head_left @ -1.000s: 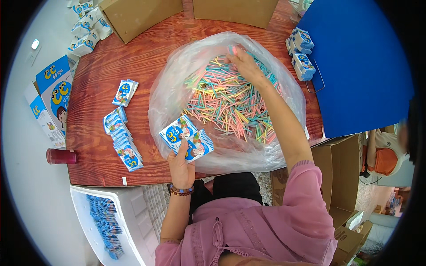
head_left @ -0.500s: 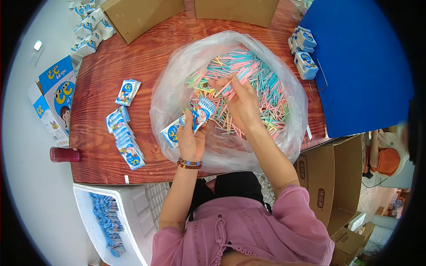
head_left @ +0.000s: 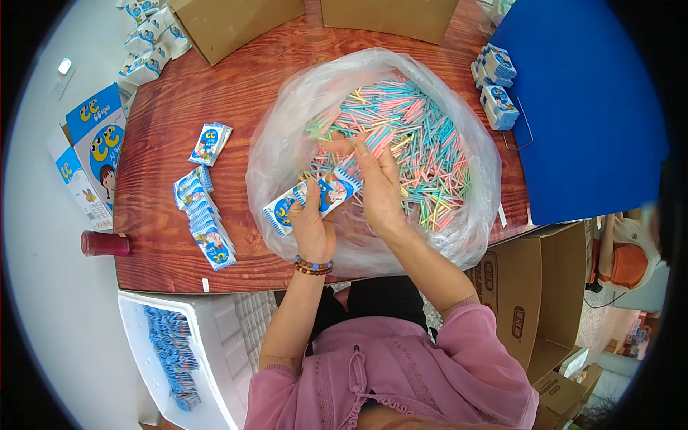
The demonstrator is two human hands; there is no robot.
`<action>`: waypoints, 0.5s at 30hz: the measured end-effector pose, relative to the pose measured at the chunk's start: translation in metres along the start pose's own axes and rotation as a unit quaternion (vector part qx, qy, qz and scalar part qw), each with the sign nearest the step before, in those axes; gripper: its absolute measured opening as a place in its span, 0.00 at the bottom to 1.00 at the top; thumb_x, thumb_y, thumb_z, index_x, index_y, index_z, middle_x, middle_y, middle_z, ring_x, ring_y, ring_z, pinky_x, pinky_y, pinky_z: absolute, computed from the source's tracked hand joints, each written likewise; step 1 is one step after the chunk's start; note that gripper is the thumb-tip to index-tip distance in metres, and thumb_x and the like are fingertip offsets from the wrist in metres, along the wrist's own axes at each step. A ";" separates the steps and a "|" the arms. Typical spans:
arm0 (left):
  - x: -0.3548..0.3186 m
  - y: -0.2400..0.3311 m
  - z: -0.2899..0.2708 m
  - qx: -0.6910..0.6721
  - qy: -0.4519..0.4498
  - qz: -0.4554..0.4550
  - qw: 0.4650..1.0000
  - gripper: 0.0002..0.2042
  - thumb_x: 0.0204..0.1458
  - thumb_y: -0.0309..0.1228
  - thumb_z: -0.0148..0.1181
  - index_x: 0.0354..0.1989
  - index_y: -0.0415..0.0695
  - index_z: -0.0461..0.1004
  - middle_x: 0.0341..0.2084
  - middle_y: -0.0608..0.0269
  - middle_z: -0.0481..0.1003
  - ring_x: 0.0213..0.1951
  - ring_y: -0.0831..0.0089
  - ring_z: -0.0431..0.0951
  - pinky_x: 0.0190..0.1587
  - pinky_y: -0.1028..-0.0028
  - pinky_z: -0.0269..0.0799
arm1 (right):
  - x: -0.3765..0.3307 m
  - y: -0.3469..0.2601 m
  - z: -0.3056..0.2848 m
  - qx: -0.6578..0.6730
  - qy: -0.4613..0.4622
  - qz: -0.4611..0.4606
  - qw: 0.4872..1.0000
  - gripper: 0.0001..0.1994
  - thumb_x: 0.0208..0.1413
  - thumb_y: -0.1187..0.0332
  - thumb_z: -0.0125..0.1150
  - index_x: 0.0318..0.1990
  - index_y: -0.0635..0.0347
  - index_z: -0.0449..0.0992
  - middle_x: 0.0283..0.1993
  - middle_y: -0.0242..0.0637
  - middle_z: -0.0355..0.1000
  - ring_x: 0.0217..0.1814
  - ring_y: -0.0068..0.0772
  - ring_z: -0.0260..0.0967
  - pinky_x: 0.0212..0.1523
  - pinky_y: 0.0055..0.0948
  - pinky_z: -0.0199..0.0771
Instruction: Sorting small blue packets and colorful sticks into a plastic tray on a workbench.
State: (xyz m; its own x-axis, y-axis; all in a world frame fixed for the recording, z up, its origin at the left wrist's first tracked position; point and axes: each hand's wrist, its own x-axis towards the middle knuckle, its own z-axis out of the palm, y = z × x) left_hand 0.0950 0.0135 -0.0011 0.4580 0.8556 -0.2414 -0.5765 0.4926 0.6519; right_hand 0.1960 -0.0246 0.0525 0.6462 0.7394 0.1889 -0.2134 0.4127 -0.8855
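My left hand (head_left: 313, 228) grips a blue and white printed packet (head_left: 337, 192), tilted up to the right over the near left rim of a clear plastic bag (head_left: 287, 93). Thin pastel sticks (head_left: 437, 136) in pink, blue, yellow and green fill the bag. Just right of the packet's upper end, my right hand (head_left: 380, 190) pinches a small bunch of pink and blue sticks (head_left: 374, 140). Whether any stick tips are inside the packet, I cannot tell. On the table to the left lie a row of overlapping packets (head_left: 204, 218) and a small stack of packets (head_left: 210, 143).
Cardboard boxes (head_left: 236, 25) stand along the far edge. Small cartons (head_left: 498, 106) sit at right beside a blue panel (head_left: 588, 107). A red jar (head_left: 106, 244) is at the left edge. Below it, a white foam box (head_left: 215, 330) holds many packets. An open carton (head_left: 534, 294) stands lower right.
My right hand has drawn back toward me with the bunch of sticks, close to the packet's upper end. My left hand and the packet have shifted slightly right.
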 end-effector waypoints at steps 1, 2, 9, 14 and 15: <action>-0.001 -0.001 0.001 -0.001 0.001 0.000 1.000 0.09 0.61 0.34 0.56 0.42 0.41 0.75 0.38 0.64 0.78 0.39 0.75 0.79 0.41 0.69 0.80 | 0.000 0.002 0.002 0.028 0.024 0.015 0.999 0.13 0.69 0.63 0.43 0.48 0.64 0.66 0.48 0.41 0.75 0.56 0.28 0.67 0.59 0.31 0.64; -0.001 -0.002 0.003 -0.015 0.010 0.006 1.000 0.09 0.60 0.34 0.56 0.42 0.41 0.75 0.38 0.64 0.78 0.39 0.76 0.79 0.40 0.70 0.80 | -0.001 0.004 0.004 0.028 0.022 0.016 0.999 0.13 0.69 0.63 0.43 0.48 0.64 0.66 0.48 0.41 0.75 0.56 0.28 0.67 0.59 0.31 0.64; 0.009 -0.006 -0.011 -0.035 0.025 0.027 0.999 0.07 0.60 0.32 0.57 0.40 0.41 0.76 0.37 0.65 0.79 0.37 0.78 0.79 0.39 0.75 0.77 | 0.011 0.002 0.009 -0.003 0.049 -0.002 0.999 0.16 0.68 0.62 0.44 0.47 0.68 0.69 0.48 0.45 0.75 0.56 0.31 0.68 0.59 0.31 0.64; 0.010 -0.006 -0.012 -0.038 0.042 0.021 0.998 0.06 0.60 0.30 0.57 0.39 0.41 0.76 0.37 0.65 0.79 0.37 0.78 0.79 0.39 0.75 0.77 | 0.006 0.006 0.006 0.021 0.029 0.031 0.999 0.15 0.69 0.62 0.41 0.49 0.67 0.65 0.49 0.43 0.75 0.64 0.33 0.63 0.66 0.34 0.56; 0.010 -0.006 -0.013 -0.042 0.046 0.022 0.998 0.06 0.59 0.30 0.57 0.39 0.41 0.76 0.37 0.65 0.79 0.36 0.78 0.79 0.39 0.75 0.78 | 0.006 0.004 0.006 0.012 0.036 0.027 0.999 0.15 0.69 0.63 0.41 0.49 0.67 0.65 0.49 0.44 0.75 0.64 0.33 0.62 0.66 0.34 0.56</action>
State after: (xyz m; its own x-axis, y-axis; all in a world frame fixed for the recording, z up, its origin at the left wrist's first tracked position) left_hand 0.0945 0.0215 -0.0167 0.3699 0.8854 -0.2813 -0.6515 0.4631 0.6009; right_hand 0.1944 -0.0147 0.0525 0.6845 0.7207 0.1101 -0.2653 0.3868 -0.8832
